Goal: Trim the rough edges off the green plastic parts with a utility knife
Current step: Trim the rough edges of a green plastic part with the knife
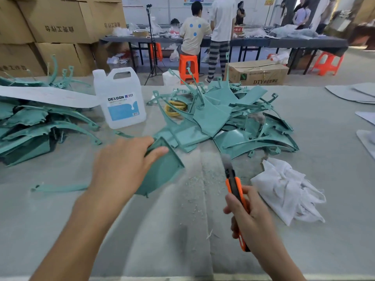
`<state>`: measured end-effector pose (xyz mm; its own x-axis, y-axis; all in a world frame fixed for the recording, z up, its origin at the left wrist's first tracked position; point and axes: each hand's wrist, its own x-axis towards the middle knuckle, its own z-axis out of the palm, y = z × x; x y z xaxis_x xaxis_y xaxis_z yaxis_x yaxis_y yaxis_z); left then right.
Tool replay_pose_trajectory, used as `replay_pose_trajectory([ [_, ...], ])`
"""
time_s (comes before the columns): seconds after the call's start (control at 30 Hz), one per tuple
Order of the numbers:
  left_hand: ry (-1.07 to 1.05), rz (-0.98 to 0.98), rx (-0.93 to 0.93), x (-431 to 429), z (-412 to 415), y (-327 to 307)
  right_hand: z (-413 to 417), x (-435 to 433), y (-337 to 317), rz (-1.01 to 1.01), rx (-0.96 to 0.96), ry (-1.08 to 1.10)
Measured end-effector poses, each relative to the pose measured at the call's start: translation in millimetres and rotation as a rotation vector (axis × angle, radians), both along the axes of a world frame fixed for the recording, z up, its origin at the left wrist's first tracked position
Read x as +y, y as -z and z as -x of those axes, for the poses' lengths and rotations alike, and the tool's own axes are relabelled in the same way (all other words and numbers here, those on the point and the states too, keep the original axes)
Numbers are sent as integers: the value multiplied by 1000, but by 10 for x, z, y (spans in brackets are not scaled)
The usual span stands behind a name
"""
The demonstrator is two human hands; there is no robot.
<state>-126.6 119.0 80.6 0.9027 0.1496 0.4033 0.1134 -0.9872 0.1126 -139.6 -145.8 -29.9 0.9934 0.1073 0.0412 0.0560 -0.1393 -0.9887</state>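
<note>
Left hand (pixel 123 165) gripping a green plastic part (pixel 162 169), thumb on top, right hand (pixel 249 216) fingers curled around orange utility knife (pixel 236 191), blade pointing away.

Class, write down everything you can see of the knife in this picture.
The knife has an orange, plastic-looking body with a black strip down its middle. Its front end is blurred, so the blade cannot be made out. It points away from the person, leaning slightly left, over the grey table. The right hand grips its lower half, and the orange tail sticks out below the hand. It is apart from the green part.
</note>
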Motion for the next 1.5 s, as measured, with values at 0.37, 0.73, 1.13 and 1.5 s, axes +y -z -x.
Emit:
replay_pose_trajectory([
  [0.37,87,304,437,-34,-297,654,37,314,157,-142,320,-135],
  [0.73,101,248,557,177,-170,482,-14,557,225,-125,298,-122],
  [1.13,108,120,743,14,-313,197,-44,667,338,-27,301,-228],
  [1.5,103,218,699,44,-318,277,87,943,372,92,287,-197],
])
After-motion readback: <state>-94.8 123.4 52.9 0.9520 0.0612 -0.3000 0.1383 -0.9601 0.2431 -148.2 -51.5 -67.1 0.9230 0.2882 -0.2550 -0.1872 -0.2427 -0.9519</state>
